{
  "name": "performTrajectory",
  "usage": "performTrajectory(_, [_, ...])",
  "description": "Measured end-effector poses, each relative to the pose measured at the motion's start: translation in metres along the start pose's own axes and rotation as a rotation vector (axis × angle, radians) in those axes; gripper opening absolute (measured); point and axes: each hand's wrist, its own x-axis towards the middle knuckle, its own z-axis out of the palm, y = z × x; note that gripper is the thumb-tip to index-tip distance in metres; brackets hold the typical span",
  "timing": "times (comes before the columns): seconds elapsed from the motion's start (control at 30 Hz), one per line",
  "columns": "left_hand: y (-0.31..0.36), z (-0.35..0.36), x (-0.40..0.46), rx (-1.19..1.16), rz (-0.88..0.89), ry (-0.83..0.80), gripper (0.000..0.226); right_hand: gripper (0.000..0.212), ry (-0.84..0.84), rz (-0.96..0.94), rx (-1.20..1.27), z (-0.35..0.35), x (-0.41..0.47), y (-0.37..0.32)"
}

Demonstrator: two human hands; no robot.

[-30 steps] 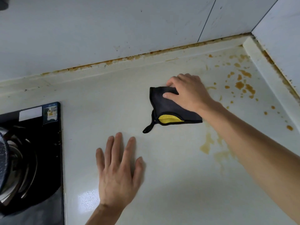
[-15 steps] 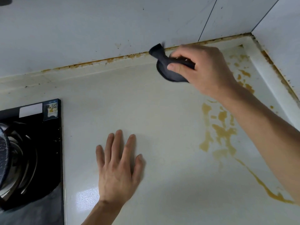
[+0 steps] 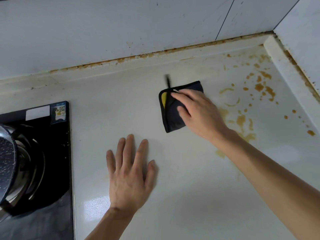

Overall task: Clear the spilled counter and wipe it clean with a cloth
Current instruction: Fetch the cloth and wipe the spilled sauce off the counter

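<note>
Cloth (image 3: 171, 116), dark and folded, lies mid-bench (image 3: 199, 196), right of the hob (image 3: 34, 153). Left hand (image 3: 129, 174) rests flat, fingers spread, likely bracing. Right hand (image 3: 199, 115) presses the cloth with straight fingers, seemingly to wipe the orange spill (image 3: 242, 120) just beside.

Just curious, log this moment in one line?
right hand presses cloth | left hand flat on counter | stains remain

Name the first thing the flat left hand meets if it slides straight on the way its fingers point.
Probably the raised ledge under the wall; bare counter lies ahead of the left hand.
</note>
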Motion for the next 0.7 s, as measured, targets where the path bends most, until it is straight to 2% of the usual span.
performTrajectory(0.1, [-0.001,0.002,0.0,-0.004,0.004,0.015,0.061,0.07,-0.123,-0.029,0.105,0.017,0.004,-0.013])
performTrajectory(0.17, [-0.002,0.003,0.0,-0.01,0.005,0.015,0.061,0.077,-0.114,0.008,0.146,0.025,0.002,-0.009])
performTrajectory(0.27, [-0.002,0.004,0.0,-0.009,0.004,0.005,0.061,0.067,-0.172,0.067,0.017,0.031,-0.005,-0.005])
performTrajectory(0.37, [-0.002,0.004,-0.001,-0.009,0.0,-0.007,0.061,0.065,-0.203,0.026,-0.139,0.036,-0.014,-0.011])
performTrajectory(0.5, [-0.003,0.005,0.0,-0.001,0.006,-0.004,0.063,0.068,-0.251,-0.053,-0.195,0.04,0.02,-0.008])
performTrajectory(0.6, [-0.005,0.008,-0.001,-0.008,0.009,0.012,0.065,0.071,-0.276,0.046,-0.209,0.042,0.068,0.007])
performTrajectory(0.7, [-0.004,0.011,-0.001,-0.045,0.0,0.044,0.066,0.071,-0.224,0.241,-0.209,0.033,0.089,0.051])
